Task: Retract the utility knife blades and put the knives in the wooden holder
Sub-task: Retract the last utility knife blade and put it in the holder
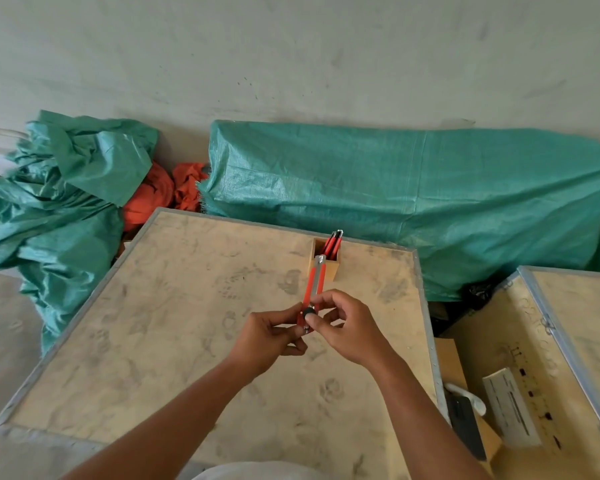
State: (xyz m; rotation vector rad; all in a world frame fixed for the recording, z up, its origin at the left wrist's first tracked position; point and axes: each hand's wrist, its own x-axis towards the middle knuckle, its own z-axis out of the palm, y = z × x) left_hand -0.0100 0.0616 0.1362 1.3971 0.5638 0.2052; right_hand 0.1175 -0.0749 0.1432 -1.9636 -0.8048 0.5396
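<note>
Both hands pinch the near end of one red knife: the left hand steadies its body, while the right hand closes on it with the thumb on the black slider, likely to draw in the blade showing at the tip. It points toward the wooden holder, where other knives stand on the crate top.

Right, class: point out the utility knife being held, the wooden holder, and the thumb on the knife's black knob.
utility knife [314,284], head view, on its orange body above the hands.
wooden holder [330,270], head view, on its front wall.
right hand [349,329], head view, on the back of the hand; its thumb rests on the knob.
</note>
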